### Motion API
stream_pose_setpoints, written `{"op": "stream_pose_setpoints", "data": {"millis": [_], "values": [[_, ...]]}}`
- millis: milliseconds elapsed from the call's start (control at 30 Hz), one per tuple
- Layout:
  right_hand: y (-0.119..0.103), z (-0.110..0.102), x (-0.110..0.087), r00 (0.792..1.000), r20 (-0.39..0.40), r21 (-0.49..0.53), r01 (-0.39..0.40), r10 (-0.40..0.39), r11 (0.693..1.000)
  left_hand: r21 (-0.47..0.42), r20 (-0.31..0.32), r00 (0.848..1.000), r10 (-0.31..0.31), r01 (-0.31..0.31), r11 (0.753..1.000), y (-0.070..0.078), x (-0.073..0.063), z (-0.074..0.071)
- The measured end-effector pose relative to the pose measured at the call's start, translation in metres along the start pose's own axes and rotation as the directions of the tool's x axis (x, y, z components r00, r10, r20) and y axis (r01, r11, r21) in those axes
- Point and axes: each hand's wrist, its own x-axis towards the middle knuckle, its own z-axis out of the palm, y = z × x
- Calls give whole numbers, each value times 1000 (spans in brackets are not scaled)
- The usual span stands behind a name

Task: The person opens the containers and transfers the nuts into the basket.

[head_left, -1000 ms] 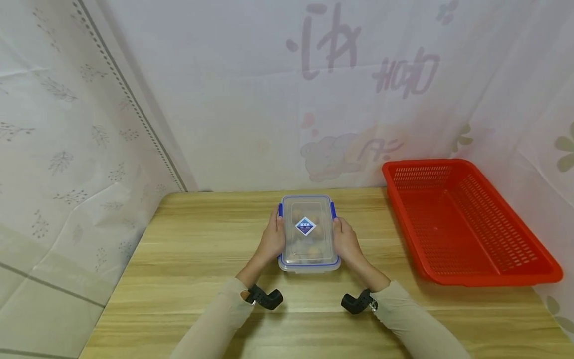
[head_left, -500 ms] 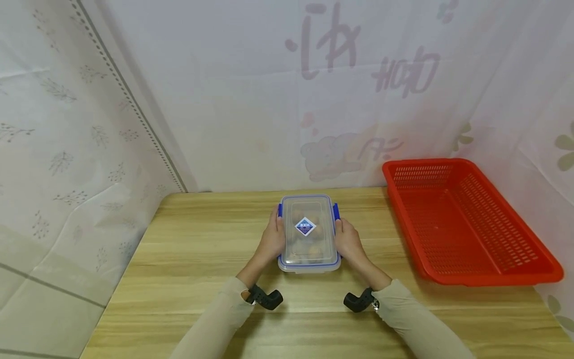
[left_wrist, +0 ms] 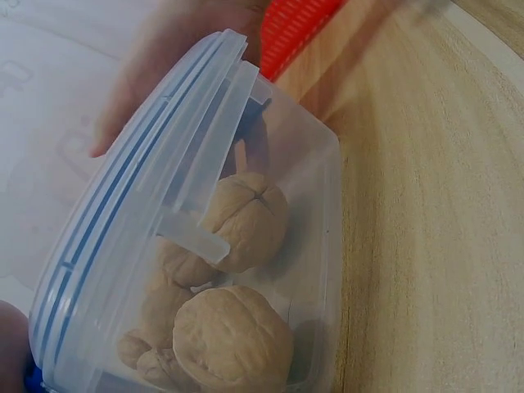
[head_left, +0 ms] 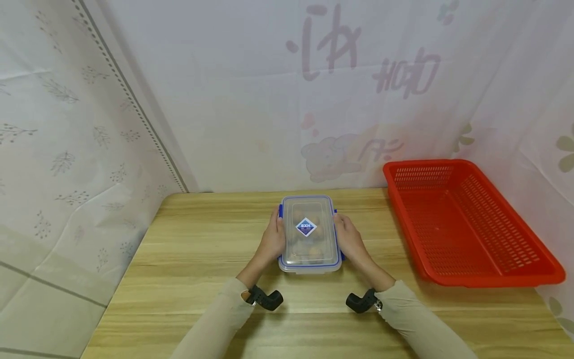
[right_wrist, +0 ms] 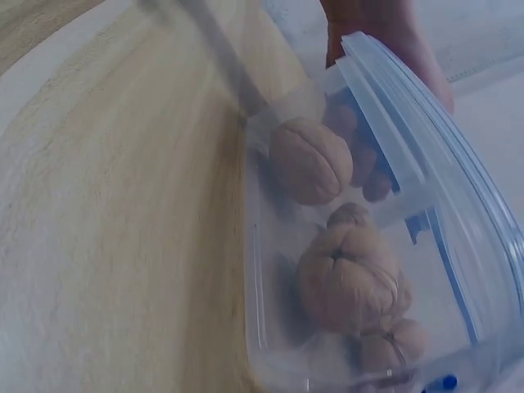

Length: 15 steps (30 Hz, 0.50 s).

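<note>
A clear plastic food container with a blue-edged lid and a diamond-shaped sticker lies on the wooden table. Several walnuts show through its wall in both wrist views. My left hand holds the left long side, thumb along the lid's edge; its fingers show through the plastic in the right wrist view. Opposite it, my right hand grips the right long side. A blue latch sticks out beside that hand, which hides most of it. The left blue latch lies close against the lid.
To the right stands a red perforated plastic basket. A pale patterned cloth hangs behind the table and along both sides. Each wrist wears a black camera mount.
My right hand has shifted slightly outward to the right, and the right blue latch has swung away from the lid. The left hand and the container stay nearly in place.
</note>
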Motion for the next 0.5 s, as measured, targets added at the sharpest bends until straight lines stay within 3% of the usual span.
{"op": "stream_pose_setpoints", "data": {"millis": [167, 333, 500], "values": [[-1, 7, 1, 998, 50, -12, 39, -38, 999, 18, -18, 999, -31, 31, 999, -2, 2, 1], [2, 12, -2, 996, 84, 8, 8, -9, 1000, 25, -18, 998, -62, 62, 998, -1, 3, 0], [1, 14, -4, 997, 81, 28, 0, -2, 1000, 16, -6, 999, -54, 54, 998, 1, 4, -3]]}}
